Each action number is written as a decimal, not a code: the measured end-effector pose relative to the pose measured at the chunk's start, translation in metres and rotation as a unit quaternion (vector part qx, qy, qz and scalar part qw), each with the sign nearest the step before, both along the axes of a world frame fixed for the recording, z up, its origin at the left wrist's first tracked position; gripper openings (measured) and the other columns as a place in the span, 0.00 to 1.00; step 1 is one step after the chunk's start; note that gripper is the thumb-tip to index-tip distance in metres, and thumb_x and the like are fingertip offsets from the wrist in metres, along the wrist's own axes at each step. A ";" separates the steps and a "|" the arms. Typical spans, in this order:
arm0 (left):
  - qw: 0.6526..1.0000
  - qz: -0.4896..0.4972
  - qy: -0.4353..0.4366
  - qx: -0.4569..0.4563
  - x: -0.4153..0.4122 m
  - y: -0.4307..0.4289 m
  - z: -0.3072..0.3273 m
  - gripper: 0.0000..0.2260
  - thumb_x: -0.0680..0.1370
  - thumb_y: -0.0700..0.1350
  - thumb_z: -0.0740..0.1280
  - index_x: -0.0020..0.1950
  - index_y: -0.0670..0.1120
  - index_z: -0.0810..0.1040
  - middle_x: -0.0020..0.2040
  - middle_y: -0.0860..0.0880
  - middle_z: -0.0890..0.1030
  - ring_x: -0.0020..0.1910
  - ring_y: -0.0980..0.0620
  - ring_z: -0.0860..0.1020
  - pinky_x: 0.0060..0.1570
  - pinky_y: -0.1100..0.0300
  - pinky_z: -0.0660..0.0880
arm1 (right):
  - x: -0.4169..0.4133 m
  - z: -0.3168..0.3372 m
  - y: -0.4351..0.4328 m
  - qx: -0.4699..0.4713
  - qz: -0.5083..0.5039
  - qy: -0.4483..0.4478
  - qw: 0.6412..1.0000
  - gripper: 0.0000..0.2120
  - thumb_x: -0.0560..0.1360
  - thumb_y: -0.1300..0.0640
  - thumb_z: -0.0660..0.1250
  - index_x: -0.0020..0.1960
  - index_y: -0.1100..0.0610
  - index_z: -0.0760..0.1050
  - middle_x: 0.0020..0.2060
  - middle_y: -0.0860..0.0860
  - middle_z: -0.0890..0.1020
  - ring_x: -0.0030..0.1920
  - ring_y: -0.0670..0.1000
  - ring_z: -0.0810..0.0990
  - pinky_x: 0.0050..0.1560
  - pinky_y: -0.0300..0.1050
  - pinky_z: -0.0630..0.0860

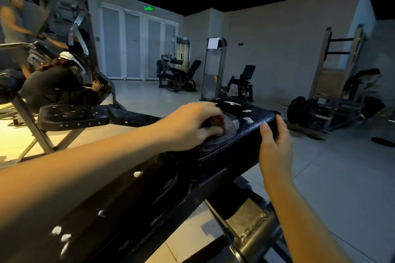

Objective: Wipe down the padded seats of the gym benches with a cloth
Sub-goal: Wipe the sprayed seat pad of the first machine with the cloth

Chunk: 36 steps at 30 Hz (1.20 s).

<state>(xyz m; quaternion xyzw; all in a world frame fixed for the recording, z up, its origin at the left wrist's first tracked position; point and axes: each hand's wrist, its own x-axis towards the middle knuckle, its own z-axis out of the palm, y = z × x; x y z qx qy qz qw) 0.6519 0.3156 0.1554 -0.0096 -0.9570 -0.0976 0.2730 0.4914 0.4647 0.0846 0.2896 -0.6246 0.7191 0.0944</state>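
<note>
My left hand (192, 124) is on top of the padded seat (241, 134), near the middle of its upper face, fingers curled down and bunched around the cloth (214, 122). Only a small reddish-brown bit of it peeks out under my fingertips, pressed flat against the black vinyl. Just beyond the cloth, toward the seat's far end, there's a shiny, damp-looking patch on the pebbled surface, and a few bright glints sit along the far edge. My right hand (275, 145) is clamped on the seat's right edge, close to the far right corner: thumb (265, 132) lying on the top face, the other fingers wrapped over the side and out of sight underneath. Below the seat, the bench's dark frame (252, 228) runs down toward me and catches the light in spots. Off to the left, a second bench pad (72, 116) sits on its own metal legs, well apart from my seat. Behind it a crouching person (57, 83) in dark clothes with something white on the head leans into a machine, and a standing person (15, 21) is blurred at the far left. Across the tiled floor there's a leg machine (177, 74) near the pale doors (132, 45), and black weight plates (303, 111) rest on the floor to the right, beside a rack.
</note>
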 end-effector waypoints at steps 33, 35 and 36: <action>0.997 0.048 0.016 -0.051 -0.017 0.004 0.001 0.13 0.84 0.56 0.61 0.55 0.47 0.75 0.49 0.51 0.74 0.48 0.51 0.72 0.48 0.54 0.69 | 0.003 -0.002 0.002 -0.016 0.006 -0.012 1.000 0.28 0.83 0.46 0.64 0.80 0.48 0.62 0.73 0.44 0.71 0.73 0.47 0.70 0.74 0.57 0.70; 0.999 0.024 -0.008 -0.046 -0.004 -0.008 0.003 0.09 0.84 0.52 0.63 0.56 0.47 0.77 0.51 0.51 0.74 0.49 0.51 0.73 0.51 0.54 0.71 | 0.002 -0.003 0.001 -0.019 -0.002 -0.013 1.000 0.28 0.82 0.46 0.64 0.80 0.47 0.63 0.74 0.44 0.71 0.74 0.47 0.69 0.74 0.57 0.69; 0.999 0.020 -0.014 -0.030 -0.003 -0.018 0.007 0.08 0.83 0.50 0.65 0.57 0.47 0.78 0.51 0.51 0.76 0.50 0.52 0.74 0.52 0.54 0.72 | 0.001 -0.003 -0.001 -0.020 -0.006 -0.014 1.000 0.28 0.82 0.45 0.65 0.79 0.47 0.63 0.73 0.43 0.72 0.73 0.47 0.70 0.73 0.57 0.70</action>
